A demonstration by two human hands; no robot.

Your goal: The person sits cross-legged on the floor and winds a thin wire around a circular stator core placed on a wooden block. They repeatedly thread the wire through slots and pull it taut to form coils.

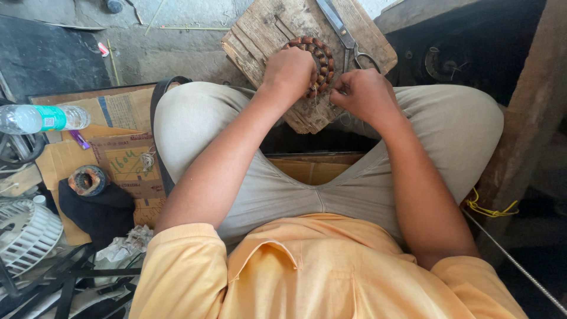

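I sit cross-legged with a worn wooden board (260, 29) lying between my knees. On it rests a round motor stator (316, 59) with copper-coloured coil windings. My left hand (288, 72) is closed over the stator's left side and presses it onto the board. My right hand (361, 94) sits at the stator's lower right edge, fingers pinched on what looks like a thin thread or wire; the thread is too fine to make out clearly. A pair of metal scissors (345, 34) lies on the board just above my right hand.
Flattened cardboard (121, 159) covers the floor at left, with a plastic water bottle (38, 118), another round stator (87, 180) on black cloth, and a white fan part (26, 233). Yellow wire (490, 208) lies at right beside a wooden post (525, 118).
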